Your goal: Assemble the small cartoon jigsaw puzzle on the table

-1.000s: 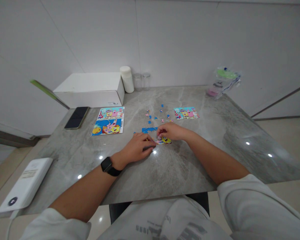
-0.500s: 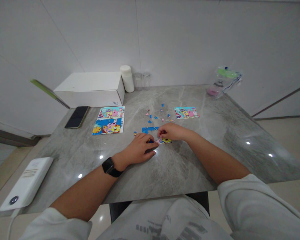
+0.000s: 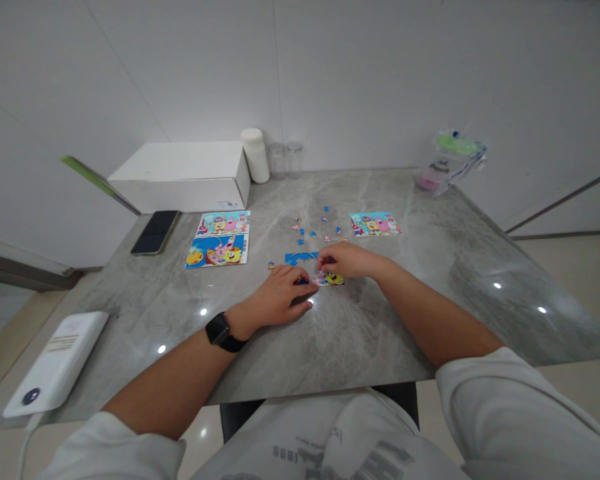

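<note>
A partly joined jigsaw puzzle (image 3: 335, 279) lies on the table beneath my two hands, a yellow and pink part showing at its near right and a blue strip at its far edge. My left hand (image 3: 281, 293) rests over its left side with fingers stretched out, the fingertips touching its near edge. From the right, my right hand (image 3: 349, 260) pinches a small puzzle piece over the middle; the fingers mostly hide it. Several loose puzzle pieces (image 3: 301, 242) are scattered beyond the hands, and one blue piece (image 3: 271, 265) lies by my left knuckles.
Left of the puzzle is a printed picture sheet (image 3: 218, 248); a smaller picture card (image 3: 375, 225) lies right. A phone (image 3: 155, 233), white box (image 3: 180, 177), white bottle (image 3: 255, 157), two glass jars (image 3: 285, 162), plastic bag (image 3: 450, 163) and corded white device (image 3: 57, 363) sit around the table.
</note>
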A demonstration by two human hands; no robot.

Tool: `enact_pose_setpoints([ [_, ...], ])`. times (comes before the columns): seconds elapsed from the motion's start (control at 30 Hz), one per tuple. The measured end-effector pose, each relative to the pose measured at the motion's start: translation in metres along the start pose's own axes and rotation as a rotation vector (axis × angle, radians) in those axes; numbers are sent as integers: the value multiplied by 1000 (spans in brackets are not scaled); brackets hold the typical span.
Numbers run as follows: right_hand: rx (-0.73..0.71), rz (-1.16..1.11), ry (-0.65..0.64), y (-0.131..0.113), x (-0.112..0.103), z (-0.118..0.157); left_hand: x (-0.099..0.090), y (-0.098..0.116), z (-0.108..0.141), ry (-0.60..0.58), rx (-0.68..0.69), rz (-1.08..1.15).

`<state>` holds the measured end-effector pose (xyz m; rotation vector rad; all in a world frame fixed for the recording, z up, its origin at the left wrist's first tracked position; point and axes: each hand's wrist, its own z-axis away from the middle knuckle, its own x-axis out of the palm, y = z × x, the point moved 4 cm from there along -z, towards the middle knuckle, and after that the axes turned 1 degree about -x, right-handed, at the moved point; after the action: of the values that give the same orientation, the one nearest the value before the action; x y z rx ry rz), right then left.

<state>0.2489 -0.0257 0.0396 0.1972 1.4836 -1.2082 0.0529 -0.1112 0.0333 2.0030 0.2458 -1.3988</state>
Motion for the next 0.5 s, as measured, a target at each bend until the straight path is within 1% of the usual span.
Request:
enact_pose_setpoints([
  [0.13, 25, -37, 19, 2, -1, -1, -1, 0, 0, 2, -3, 8],
  [0.23, 25, -57, 24, 1, 3, -3, -1, 1, 0, -5, -6, -7],
  [0.37, 15, -87, 61, -2, 9, -6, 0, 1, -1, -5, -3, -27],
  [0.5, 8, -154, 86, -2, 11, -7, -1, 3, -1, -15, 2, -41],
])
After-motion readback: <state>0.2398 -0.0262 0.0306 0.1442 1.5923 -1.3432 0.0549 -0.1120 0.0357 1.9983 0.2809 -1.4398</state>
